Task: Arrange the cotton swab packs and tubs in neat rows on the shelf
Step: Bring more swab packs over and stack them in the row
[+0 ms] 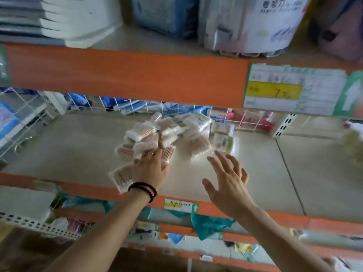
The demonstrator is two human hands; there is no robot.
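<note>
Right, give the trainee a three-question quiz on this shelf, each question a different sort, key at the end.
1. True or false: the left hand rests on the heap of cotton swab packs.
2. The right hand is: A) gripping a pack, B) open with fingers spread above the shelf, C) out of view.
3. Fill in: the green-labelled tubs stand to the ____ of the heap.

Key: 1 true; 2 B; 3 right.
</note>
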